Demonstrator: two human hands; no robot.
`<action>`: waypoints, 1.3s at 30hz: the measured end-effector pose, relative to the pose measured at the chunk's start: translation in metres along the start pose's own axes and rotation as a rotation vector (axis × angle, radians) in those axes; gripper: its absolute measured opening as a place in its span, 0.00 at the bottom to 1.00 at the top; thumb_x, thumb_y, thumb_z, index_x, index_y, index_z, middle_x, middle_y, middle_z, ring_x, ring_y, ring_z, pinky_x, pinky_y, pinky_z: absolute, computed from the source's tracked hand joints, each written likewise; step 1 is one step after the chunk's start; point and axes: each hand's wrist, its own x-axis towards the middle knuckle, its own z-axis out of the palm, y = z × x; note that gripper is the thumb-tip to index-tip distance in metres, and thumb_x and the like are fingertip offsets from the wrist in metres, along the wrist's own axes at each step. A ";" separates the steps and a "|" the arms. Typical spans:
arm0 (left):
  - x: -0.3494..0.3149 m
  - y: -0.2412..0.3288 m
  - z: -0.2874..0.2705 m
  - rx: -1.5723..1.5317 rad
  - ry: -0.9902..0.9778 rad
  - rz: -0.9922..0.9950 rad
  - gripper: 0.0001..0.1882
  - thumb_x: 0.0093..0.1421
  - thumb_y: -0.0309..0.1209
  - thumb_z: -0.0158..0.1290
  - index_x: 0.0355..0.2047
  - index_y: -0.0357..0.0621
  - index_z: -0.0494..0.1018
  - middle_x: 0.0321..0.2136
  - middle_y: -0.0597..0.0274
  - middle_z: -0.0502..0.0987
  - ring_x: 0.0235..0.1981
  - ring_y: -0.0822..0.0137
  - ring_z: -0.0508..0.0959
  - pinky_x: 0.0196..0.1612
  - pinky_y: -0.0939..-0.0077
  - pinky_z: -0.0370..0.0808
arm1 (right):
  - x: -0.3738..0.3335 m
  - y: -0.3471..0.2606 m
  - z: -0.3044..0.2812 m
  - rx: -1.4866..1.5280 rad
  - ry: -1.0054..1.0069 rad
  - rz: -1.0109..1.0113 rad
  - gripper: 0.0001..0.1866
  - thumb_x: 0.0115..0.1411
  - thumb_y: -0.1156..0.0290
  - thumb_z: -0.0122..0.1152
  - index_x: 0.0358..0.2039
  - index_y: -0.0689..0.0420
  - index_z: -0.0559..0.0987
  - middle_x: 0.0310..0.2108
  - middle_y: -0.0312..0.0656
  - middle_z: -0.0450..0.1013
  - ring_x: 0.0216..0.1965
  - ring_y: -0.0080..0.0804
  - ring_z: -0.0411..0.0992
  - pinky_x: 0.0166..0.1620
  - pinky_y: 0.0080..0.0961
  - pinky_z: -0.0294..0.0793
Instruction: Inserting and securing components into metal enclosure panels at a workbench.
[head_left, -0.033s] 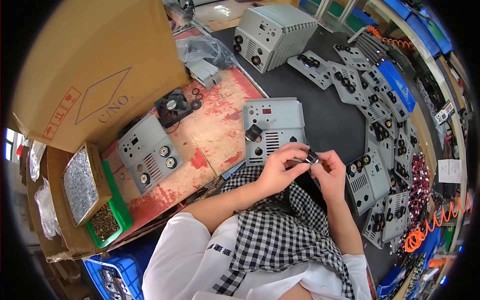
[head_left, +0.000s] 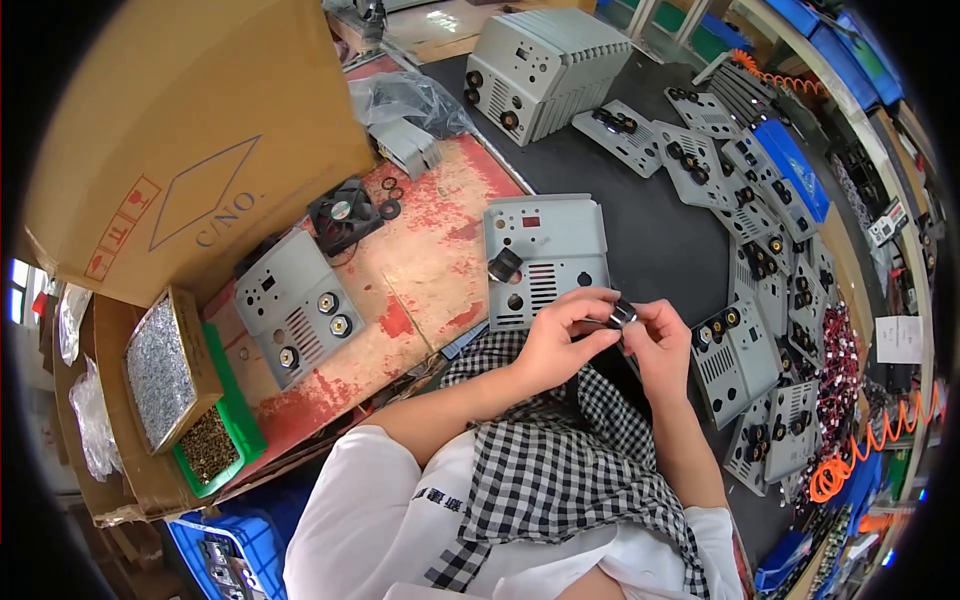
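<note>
Black cylindrical connector (head_left: 623, 313), pinched in the fingertips of left hand (head_left: 560, 343) and right hand (head_left: 662, 345), by the near right corner of the grey slotted panel (head_left: 568, 248)! Slack fingers could drop it; a knock might roll that second connector (head_left: 505, 265), on the panel's left side.

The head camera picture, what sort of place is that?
Probably a factory workshop where things get put together. You can see lots of matching grey metal panels, a green tray of small brass-coloured parts, and an orange coiled hose.
</note>
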 end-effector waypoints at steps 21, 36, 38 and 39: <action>-0.017 -0.029 -0.022 -0.829 0.006 -0.588 0.04 0.56 0.30 0.51 0.29 0.45 0.73 0.33 0.65 0.75 0.34 0.73 0.73 0.40 0.78 0.70 | 0.010 -0.026 -0.001 -0.603 -0.207 -0.375 0.16 0.43 0.72 0.65 0.36 0.57 0.76 0.29 0.40 0.70 0.26 0.27 0.72 0.28 0.20 0.73; -0.024 -0.075 -0.039 -0.750 0.244 -0.755 0.11 0.59 0.31 0.46 0.42 0.45 0.67 0.38 0.65 0.72 0.37 0.71 0.72 0.40 0.80 0.72 | 0.034 -0.010 -0.009 -0.703 -0.202 -0.294 0.16 0.43 0.74 0.63 0.36 0.59 0.76 0.29 0.42 0.72 0.24 0.28 0.73 0.29 0.20 0.74; -0.009 -0.086 -0.040 -0.780 0.286 -0.787 0.11 0.58 0.30 0.46 0.41 0.46 0.68 0.36 0.65 0.73 0.34 0.70 0.73 0.36 0.82 0.75 | 0.040 0.005 -0.007 -0.650 -0.211 -0.217 0.16 0.45 0.75 0.62 0.37 0.60 0.76 0.30 0.41 0.72 0.25 0.26 0.73 0.31 0.20 0.74; -0.001 -0.083 -0.038 -0.856 0.235 -0.826 0.10 0.58 0.31 0.47 0.41 0.46 0.68 0.35 0.65 0.73 0.32 0.70 0.74 0.35 0.82 0.75 | 0.043 0.010 -0.008 -0.590 -0.225 -0.139 0.16 0.46 0.76 0.61 0.38 0.60 0.76 0.30 0.41 0.73 0.26 0.24 0.73 0.32 0.19 0.74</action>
